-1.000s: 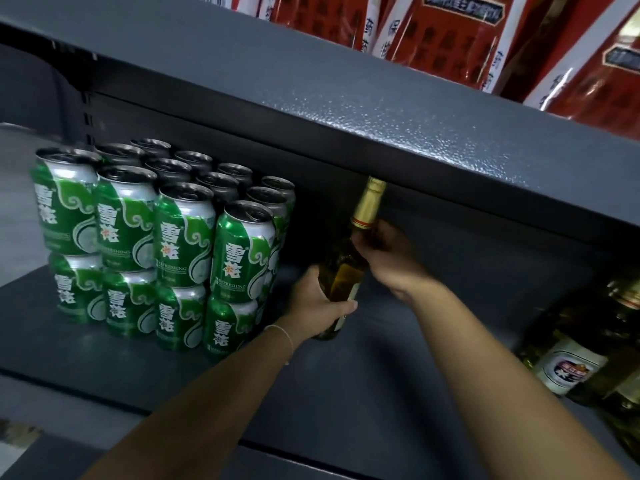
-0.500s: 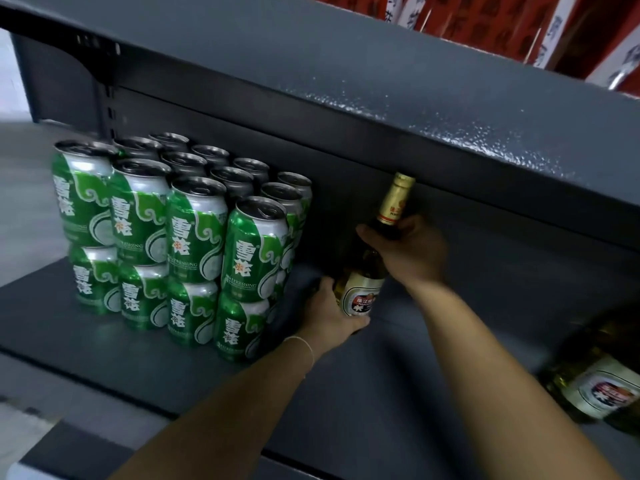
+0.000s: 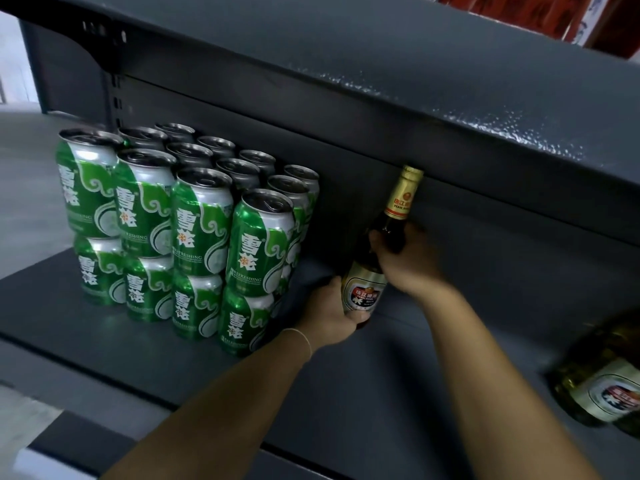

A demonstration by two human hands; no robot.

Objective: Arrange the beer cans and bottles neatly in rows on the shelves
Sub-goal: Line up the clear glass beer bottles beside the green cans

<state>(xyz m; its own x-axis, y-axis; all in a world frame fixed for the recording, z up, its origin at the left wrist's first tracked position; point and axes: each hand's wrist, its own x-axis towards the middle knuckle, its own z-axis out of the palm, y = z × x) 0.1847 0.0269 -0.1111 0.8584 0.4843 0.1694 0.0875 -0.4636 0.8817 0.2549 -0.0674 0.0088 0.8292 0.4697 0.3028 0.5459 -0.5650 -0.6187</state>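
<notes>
Gripping bottle [image 3: 364, 289] (cans [image 3: 204, 233] marked "REFRESHING")

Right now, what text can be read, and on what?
"REFRESHING": on the stacked green aluminium beer cans, under large white Chinese characters.
Gold neck foil of the brown glass bottle: too small to read.
Its oval body label: blurred.
Bottles at the right edge: blurred.
</notes>
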